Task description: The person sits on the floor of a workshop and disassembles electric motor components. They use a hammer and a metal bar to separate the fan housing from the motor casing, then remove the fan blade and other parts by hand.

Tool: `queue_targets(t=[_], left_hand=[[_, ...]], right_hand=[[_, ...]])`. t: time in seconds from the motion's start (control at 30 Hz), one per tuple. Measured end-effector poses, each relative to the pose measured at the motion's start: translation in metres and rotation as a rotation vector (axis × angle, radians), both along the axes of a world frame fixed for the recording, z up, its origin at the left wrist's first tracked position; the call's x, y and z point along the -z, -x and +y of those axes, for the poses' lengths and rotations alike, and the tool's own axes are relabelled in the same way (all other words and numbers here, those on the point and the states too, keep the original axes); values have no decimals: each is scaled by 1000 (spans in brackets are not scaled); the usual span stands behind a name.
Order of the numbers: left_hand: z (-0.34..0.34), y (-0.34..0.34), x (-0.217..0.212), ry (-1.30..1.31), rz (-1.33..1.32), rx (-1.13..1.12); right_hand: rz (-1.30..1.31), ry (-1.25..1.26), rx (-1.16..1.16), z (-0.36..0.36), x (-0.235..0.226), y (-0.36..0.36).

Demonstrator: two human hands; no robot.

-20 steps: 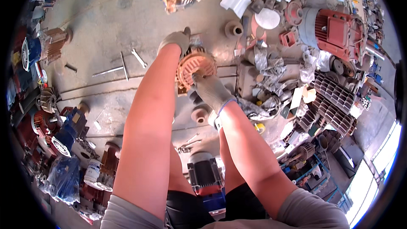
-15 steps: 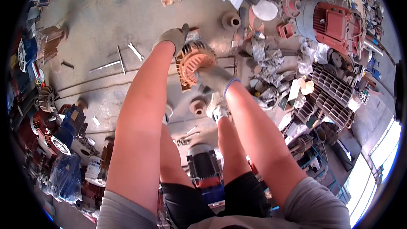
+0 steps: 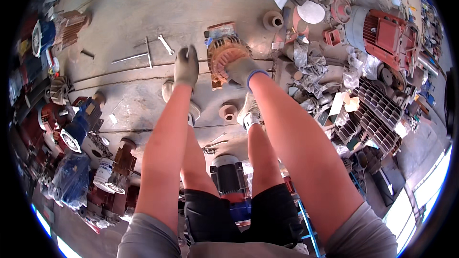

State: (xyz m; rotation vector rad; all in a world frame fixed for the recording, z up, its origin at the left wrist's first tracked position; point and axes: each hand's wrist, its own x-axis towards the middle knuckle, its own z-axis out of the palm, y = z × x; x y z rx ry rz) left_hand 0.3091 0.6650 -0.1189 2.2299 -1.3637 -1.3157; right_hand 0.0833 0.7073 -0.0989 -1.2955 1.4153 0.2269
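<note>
A rusty orange motor housing point(image 3: 221, 53), finned around its edge, lies on the floor in front of me. My right hand point(image 3: 243, 70), in a grey-green work glove with a blue cuff, reaches into the housing's round opening and grips its rim; the fingertips are partly hidden. Just left of the housing, and apart from it, my gloved left hand point(image 3: 186, 67) hovers with fingers stretched forward and nothing visible in it. A combination wrench point(image 3: 166, 45) and a T-handle bar point(image 3: 136, 58) lie on the floor beyond and left of that hand.
Near my right shoe sits a flanged ring point(image 3: 228, 111); another flanged part point(image 3: 273, 20) stands farther off. A large red motor point(image 3: 389, 36), crumpled plastic and metal grids point(image 3: 377, 98) crowd the right. Blue motors point(image 3: 83, 122) line the left. A black motor point(image 3: 230, 177) stands between my legs.
My left hand has left the housing's far left side and drawn back toward me and left. My right hand stays at the housing's opening. The whole view has shifted slightly.
</note>
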Motion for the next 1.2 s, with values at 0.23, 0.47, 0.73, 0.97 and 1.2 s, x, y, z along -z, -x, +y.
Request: queue_targets(t=[0.23,0.47,0.73,0.97,1.2], left_hand=[[277,-145,-150,-223,66,-307],[437,-141,-255,-229,157,-787],[475,-98,-232,-262,340,-933],[491,-103,-234,-293,425,-983],[501,-135,-225,-289,411,-903]], right_hand=[[198,-599,-365,-71,-57,-16],[387,-84,-1272,-54,29,-87],[973,-64,-1128,-18,27,-22],[1013,61,-1150,35,-27,-57],[587,-157,-1230,57,-65,-51]])
